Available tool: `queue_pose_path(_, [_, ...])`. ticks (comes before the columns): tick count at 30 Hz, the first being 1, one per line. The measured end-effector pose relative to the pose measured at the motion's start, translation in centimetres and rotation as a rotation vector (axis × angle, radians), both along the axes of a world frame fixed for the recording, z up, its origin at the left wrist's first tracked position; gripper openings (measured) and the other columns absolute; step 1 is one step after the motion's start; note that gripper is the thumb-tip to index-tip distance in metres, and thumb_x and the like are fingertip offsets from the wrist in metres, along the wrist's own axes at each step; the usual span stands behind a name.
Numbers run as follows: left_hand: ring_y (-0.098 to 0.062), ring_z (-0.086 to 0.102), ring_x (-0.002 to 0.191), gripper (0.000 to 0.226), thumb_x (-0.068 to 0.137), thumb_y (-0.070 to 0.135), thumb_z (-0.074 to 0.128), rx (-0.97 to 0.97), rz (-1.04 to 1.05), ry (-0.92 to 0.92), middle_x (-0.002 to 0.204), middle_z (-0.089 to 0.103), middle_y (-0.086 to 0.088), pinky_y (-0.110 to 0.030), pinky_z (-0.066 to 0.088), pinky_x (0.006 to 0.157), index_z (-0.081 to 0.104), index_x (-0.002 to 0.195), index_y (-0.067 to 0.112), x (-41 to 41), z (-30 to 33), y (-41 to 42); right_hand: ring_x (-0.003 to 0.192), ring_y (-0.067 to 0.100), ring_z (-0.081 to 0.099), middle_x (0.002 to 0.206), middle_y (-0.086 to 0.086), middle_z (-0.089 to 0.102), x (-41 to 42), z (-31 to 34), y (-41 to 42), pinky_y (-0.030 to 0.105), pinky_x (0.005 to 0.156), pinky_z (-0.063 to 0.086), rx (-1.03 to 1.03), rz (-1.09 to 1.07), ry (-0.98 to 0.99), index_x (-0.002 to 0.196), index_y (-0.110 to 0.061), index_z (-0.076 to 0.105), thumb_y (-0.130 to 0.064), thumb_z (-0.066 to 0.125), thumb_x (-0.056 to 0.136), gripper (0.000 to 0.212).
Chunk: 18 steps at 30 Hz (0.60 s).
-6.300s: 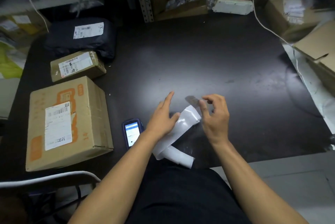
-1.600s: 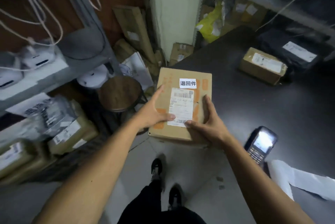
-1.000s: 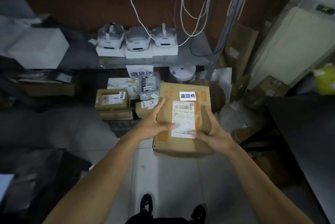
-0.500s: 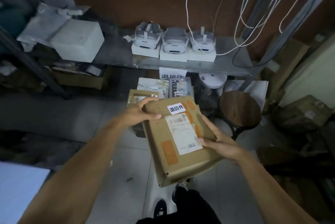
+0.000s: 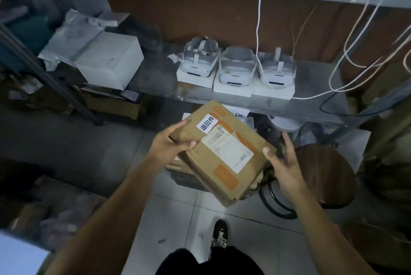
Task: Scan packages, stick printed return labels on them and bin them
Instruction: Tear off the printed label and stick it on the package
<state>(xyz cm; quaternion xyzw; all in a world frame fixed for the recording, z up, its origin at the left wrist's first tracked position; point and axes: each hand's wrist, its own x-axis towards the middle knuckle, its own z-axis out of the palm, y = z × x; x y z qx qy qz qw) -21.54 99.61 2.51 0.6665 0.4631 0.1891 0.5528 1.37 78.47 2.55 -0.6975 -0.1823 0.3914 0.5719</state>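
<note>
Both hands are on the cardboard box, which half a second ago I held higher and more upright; now it is turned further, its far end swung left and its near corner dipping toward the floor. My left hand grips the far left corner, thumb curled over the top face and fingers wrapped along the edge. My right hand has loosened: the thumb touches the box's right edge, while the fingers are spread and straight beside it, no longer cupping the side. On the top face sit the small white return label and, just beside it, the larger shipping label. Under the box lie other brown packages on the tiled floor. A round wooden stool stands just right of my right hand. Beyond, a grey shelf carries three white headsets on their boxes, with white cables hanging down
</note>
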Motion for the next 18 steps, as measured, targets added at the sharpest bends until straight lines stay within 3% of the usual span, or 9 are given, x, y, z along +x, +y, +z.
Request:
queue_pose_path(2, [0.001,0.06,0.111,0.064,0.07,0.022,0.09,0.001,0.074,-0.008,0.121,0.064,0.017,-0.013,0.046,0.096,0.062,0.124,0.044,2.0,-1.2,0.9,0.134,0.012,0.045,0.151,-0.011,0.043,-0.7,-1.8,2.0,0.05,0.11,0.041,-0.07,0.112,0.061,0.149,-0.056,0.016,-0.047,0.081,0.065,0.106])
queue_pose_path(4, [0.0,0.057,0.115,0.066,0.071,0.025,0.089,0.008,0.109,0.005,0.124,0.061,0.02,-0.008,0.042,0.095,0.061,0.128,0.042,3.9,-2.3,1.7,0.134,0.014,0.045,0.148,-0.01,0.045,-0.5,-3.6,4.3,0.047,0.11,0.041,-0.154,0.161,-0.014,0.14,-0.07,0.012,-0.063,0.086,0.055,0.113])
queue_pose_path(6, [-0.002,0.054,0.118,0.067,0.072,0.028,0.088,-0.018,0.137,0.023,0.127,0.06,0.018,-0.012,0.041,0.095,0.059,0.13,0.045,5.2,-3.6,2.8,0.134,0.013,0.046,0.147,-0.01,0.046,0.9,-5.6,6.6,0.045,0.11,0.042,-0.201,0.136,-0.053,0.132,-0.078,0.013,-0.073,0.085,0.047,0.112])
queue_pose_path(10, [-0.013,0.061,0.119,0.07,0.061,0.037,0.092,-0.118,0.145,-0.031,0.127,0.064,0.015,-0.039,0.053,0.099,0.058,0.119,0.058,6.7,-6.7,7.4,0.134,0.007,0.043,0.148,-0.013,0.043,3.7,-6.4,11.5,0.04,0.11,0.043,-0.224,0.149,-0.153,0.142,-0.063,0.019,-0.064,0.084,0.05,0.113])
queue_pose_path(13, [-0.011,0.059,0.119,0.085,0.07,0.042,0.087,-0.115,-0.037,0.069,0.133,0.06,0.014,-0.03,0.052,0.095,0.043,0.142,0.046,7.8,-9.0,11.4,0.136,0.008,0.04,0.152,-0.013,0.034,6.8,-8.2,16.1,0.041,0.11,0.043,-0.261,0.228,-0.241,0.146,-0.057,0.021,-0.057,0.087,0.053,0.114])
queue_pose_path(16, [-0.009,0.055,0.119,0.091,0.072,0.054,0.081,-0.099,-0.153,0.135,0.137,0.054,0.014,-0.036,0.049,0.101,0.031,0.148,0.049,8.9,-11.6,15.7,0.14,0.017,0.037,0.156,-0.007,0.028,9.3,-10.9,20.9,0.047,0.109,0.043,-0.307,0.297,-0.285,0.144,-0.061,0.021,-0.057,0.087,0.052,0.114])
queue_pose_path(18, [-0.008,0.044,0.119,0.092,0.08,0.047,0.078,-0.05,-0.196,0.243,0.138,0.045,0.008,-0.029,0.041,0.099,0.021,0.153,0.045,9.5,-13.4,18.2,0.138,0.021,0.039,0.154,-0.003,0.032,10.3,-12.8,23.7,0.05,0.108,0.044,-0.335,0.337,-0.281,0.139,-0.068,0.018,-0.047,0.089,0.056,0.111])
